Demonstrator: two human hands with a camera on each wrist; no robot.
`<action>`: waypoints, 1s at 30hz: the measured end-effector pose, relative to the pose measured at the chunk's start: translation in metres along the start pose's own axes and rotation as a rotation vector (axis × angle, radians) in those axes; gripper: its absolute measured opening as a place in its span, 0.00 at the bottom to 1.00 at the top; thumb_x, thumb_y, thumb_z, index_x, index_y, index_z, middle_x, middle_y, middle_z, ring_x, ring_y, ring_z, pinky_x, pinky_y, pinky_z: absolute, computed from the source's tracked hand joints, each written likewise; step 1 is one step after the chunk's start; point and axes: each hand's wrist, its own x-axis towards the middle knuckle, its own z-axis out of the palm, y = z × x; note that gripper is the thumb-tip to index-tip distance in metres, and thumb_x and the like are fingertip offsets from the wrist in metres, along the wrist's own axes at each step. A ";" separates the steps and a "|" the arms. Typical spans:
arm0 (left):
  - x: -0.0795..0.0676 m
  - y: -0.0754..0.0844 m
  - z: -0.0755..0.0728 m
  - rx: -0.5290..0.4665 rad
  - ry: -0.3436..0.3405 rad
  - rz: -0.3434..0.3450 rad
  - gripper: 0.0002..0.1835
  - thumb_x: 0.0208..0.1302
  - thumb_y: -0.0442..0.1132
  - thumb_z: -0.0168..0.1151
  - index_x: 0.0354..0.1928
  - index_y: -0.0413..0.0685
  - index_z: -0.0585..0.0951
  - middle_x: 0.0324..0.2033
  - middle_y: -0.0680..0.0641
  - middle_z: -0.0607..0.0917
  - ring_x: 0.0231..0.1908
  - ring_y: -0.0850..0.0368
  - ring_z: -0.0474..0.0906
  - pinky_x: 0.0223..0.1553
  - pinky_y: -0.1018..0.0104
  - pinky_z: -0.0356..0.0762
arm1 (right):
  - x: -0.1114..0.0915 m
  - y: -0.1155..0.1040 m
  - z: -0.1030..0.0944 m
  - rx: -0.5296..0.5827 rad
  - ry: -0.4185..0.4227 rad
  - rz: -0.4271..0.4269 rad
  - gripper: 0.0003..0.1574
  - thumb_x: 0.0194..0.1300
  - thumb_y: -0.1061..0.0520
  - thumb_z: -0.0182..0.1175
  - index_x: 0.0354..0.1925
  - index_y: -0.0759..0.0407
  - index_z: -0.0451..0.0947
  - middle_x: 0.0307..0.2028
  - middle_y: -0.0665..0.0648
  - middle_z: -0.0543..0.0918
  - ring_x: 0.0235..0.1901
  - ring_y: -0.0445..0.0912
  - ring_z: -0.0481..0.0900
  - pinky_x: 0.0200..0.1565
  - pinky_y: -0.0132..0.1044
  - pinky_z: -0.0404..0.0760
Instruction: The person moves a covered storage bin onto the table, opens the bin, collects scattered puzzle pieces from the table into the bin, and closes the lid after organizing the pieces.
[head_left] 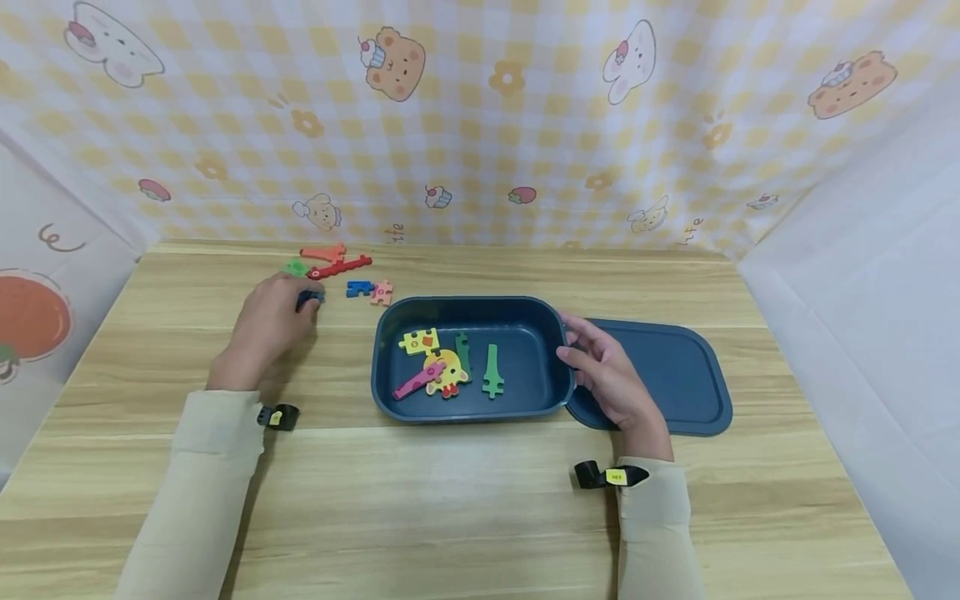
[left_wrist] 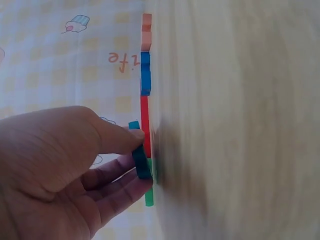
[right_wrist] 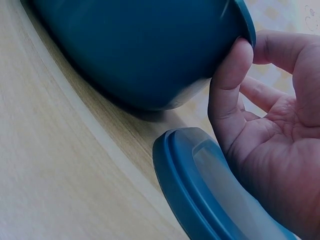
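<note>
My left hand [head_left: 273, 321] pinches a dark blue-teal puzzle piece [left_wrist: 140, 152] between thumb and fingers, just above the table at the left. Right beside it lie a green puzzle piece [head_left: 296, 267] and a red one [head_left: 341, 267], with an orange piece [head_left: 324, 252] behind. At the right end of a navy plastic box [head_left: 532, 408], my right hand [head_left: 611, 379] holds the rim with thumb and fingers. Inside the box lie a yellow piece [head_left: 420, 342], a yellow animal-head piece [head_left: 452, 367], a pink piece [head_left: 418, 382] and two green ones [head_left: 492, 371].
A navy lid [head_left: 675, 375] lies flat on the wooden table, partly under my right hand and next to the box. Blue [head_left: 359, 288] and pink [head_left: 382, 292] puzzle pieces touch each other behind the box's left corner. A checked cloth [head_left: 480, 125] hangs along the table's back edge.
</note>
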 end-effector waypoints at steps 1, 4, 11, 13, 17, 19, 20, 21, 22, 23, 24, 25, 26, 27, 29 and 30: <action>0.000 0.000 0.000 -0.003 -0.003 -0.001 0.16 0.74 0.29 0.58 0.58 0.32 0.84 0.59 0.26 0.83 0.63 0.27 0.76 0.65 0.29 0.72 | 0.000 0.000 0.000 -0.001 -0.001 0.001 0.38 0.79 0.61 0.58 0.82 0.58 0.59 0.47 0.46 0.73 0.32 0.34 0.74 0.30 0.24 0.76; -0.002 0.000 0.000 -0.008 -0.012 -0.009 0.16 0.75 0.31 0.58 0.59 0.33 0.85 0.60 0.26 0.83 0.64 0.28 0.76 0.64 0.29 0.73 | 0.000 0.000 -0.001 -0.003 0.000 0.001 0.38 0.79 0.60 0.58 0.81 0.57 0.60 0.47 0.46 0.74 0.32 0.34 0.74 0.30 0.24 0.76; -0.004 0.001 -0.001 -0.005 -0.019 -0.015 0.17 0.75 0.34 0.61 0.61 0.36 0.85 0.61 0.28 0.82 0.65 0.29 0.76 0.64 0.29 0.73 | -0.001 -0.002 0.000 -0.012 0.001 0.006 0.38 0.79 0.60 0.58 0.81 0.56 0.61 0.46 0.46 0.75 0.32 0.35 0.76 0.30 0.24 0.77; -0.005 0.002 -0.001 0.000 -0.021 -0.005 0.17 0.75 0.34 0.61 0.61 0.36 0.85 0.61 0.27 0.83 0.63 0.29 0.77 0.61 0.30 0.75 | 0.000 -0.002 0.000 -0.015 0.001 0.006 0.38 0.79 0.60 0.58 0.81 0.56 0.61 0.46 0.46 0.75 0.32 0.35 0.74 0.30 0.25 0.75; -0.010 0.007 -0.003 0.019 -0.024 0.040 0.18 0.76 0.34 0.61 0.63 0.36 0.84 0.60 0.28 0.83 0.61 0.30 0.79 0.58 0.33 0.78 | 0.000 0.001 0.001 -0.002 -0.003 0.006 0.38 0.79 0.60 0.58 0.81 0.55 0.61 0.46 0.46 0.76 0.32 0.35 0.75 0.31 0.24 0.76; -0.012 0.012 -0.005 0.031 -0.019 0.075 0.18 0.75 0.34 0.62 0.63 0.37 0.84 0.60 0.29 0.84 0.57 0.32 0.81 0.54 0.37 0.80 | 0.000 0.001 0.001 0.013 -0.001 0.004 0.38 0.79 0.61 0.58 0.81 0.57 0.60 0.46 0.46 0.76 0.32 0.36 0.75 0.31 0.24 0.77; -0.014 0.014 -0.006 0.036 -0.014 0.094 0.18 0.75 0.34 0.63 0.62 0.37 0.84 0.59 0.29 0.84 0.54 0.34 0.82 0.51 0.39 0.81 | -0.001 0.002 0.002 0.017 0.003 0.005 0.38 0.79 0.61 0.58 0.81 0.57 0.60 0.46 0.46 0.75 0.32 0.36 0.76 0.31 0.24 0.78; -0.015 0.017 -0.007 0.039 -0.009 0.112 0.17 0.74 0.33 0.64 0.62 0.37 0.85 0.59 0.30 0.85 0.51 0.36 0.82 0.47 0.42 0.81 | -0.001 0.002 0.002 0.021 0.003 0.005 0.38 0.79 0.61 0.58 0.81 0.57 0.60 0.46 0.47 0.75 0.32 0.36 0.76 0.31 0.24 0.78; -0.016 0.020 -0.008 0.043 -0.001 0.135 0.17 0.74 0.33 0.64 0.61 0.38 0.85 0.58 0.31 0.85 0.50 0.37 0.82 0.45 0.44 0.80 | -0.001 0.002 0.001 0.019 0.004 0.005 0.38 0.79 0.61 0.57 0.81 0.57 0.60 0.46 0.47 0.75 0.33 0.36 0.75 0.31 0.24 0.77; -0.018 0.023 -0.009 0.045 0.008 0.155 0.16 0.73 0.33 0.65 0.60 0.38 0.86 0.57 0.31 0.86 0.49 0.38 0.83 0.43 0.46 0.80 | -0.001 0.002 0.001 0.017 0.004 0.004 0.38 0.79 0.61 0.57 0.81 0.57 0.60 0.46 0.46 0.75 0.33 0.36 0.75 0.31 0.24 0.76; -0.020 0.026 -0.010 0.043 0.016 0.173 0.16 0.73 0.33 0.65 0.59 0.38 0.86 0.57 0.31 0.86 0.48 0.38 0.83 0.43 0.46 0.80 | -0.001 0.002 0.002 0.014 0.004 0.003 0.38 0.79 0.61 0.57 0.81 0.56 0.61 0.46 0.46 0.75 0.33 0.36 0.74 0.31 0.24 0.76; -0.022 0.030 -0.011 0.038 0.021 0.185 0.15 0.72 0.33 0.66 0.58 0.38 0.87 0.57 0.32 0.87 0.48 0.38 0.83 0.43 0.46 0.81 | -0.001 0.002 0.002 0.010 0.003 0.003 0.38 0.79 0.60 0.58 0.81 0.56 0.61 0.47 0.46 0.75 0.33 0.36 0.74 0.30 0.24 0.75; -0.024 0.034 -0.012 0.032 0.026 0.197 0.15 0.72 0.33 0.66 0.58 0.39 0.87 0.57 0.33 0.87 0.49 0.38 0.83 0.43 0.45 0.81 | -0.001 0.002 0.002 0.007 0.001 0.002 0.37 0.80 0.60 0.58 0.81 0.55 0.61 0.47 0.46 0.74 0.33 0.36 0.74 0.31 0.25 0.75; -0.027 0.038 -0.013 0.025 0.031 0.212 0.15 0.72 0.33 0.66 0.57 0.39 0.87 0.57 0.33 0.87 0.51 0.38 0.83 0.44 0.44 0.82 | 0.000 0.001 0.002 0.006 0.000 0.002 0.37 0.79 0.60 0.58 0.81 0.55 0.61 0.47 0.46 0.74 0.33 0.35 0.74 0.31 0.25 0.74; -0.030 0.045 -0.015 0.010 0.040 0.229 0.15 0.72 0.32 0.67 0.58 0.40 0.87 0.58 0.34 0.87 0.53 0.37 0.83 0.47 0.42 0.83 | 0.000 0.000 0.002 0.008 0.002 0.002 0.37 0.79 0.60 0.58 0.81 0.56 0.61 0.47 0.46 0.74 0.33 0.36 0.74 0.31 0.24 0.76; -0.032 0.050 -0.016 0.000 0.044 0.235 0.16 0.72 0.32 0.67 0.59 0.40 0.87 0.58 0.34 0.87 0.55 0.36 0.83 0.48 0.41 0.84 | -0.001 -0.001 0.002 0.008 0.003 0.002 0.37 0.79 0.60 0.58 0.81 0.56 0.61 0.47 0.46 0.75 0.33 0.36 0.75 0.31 0.24 0.77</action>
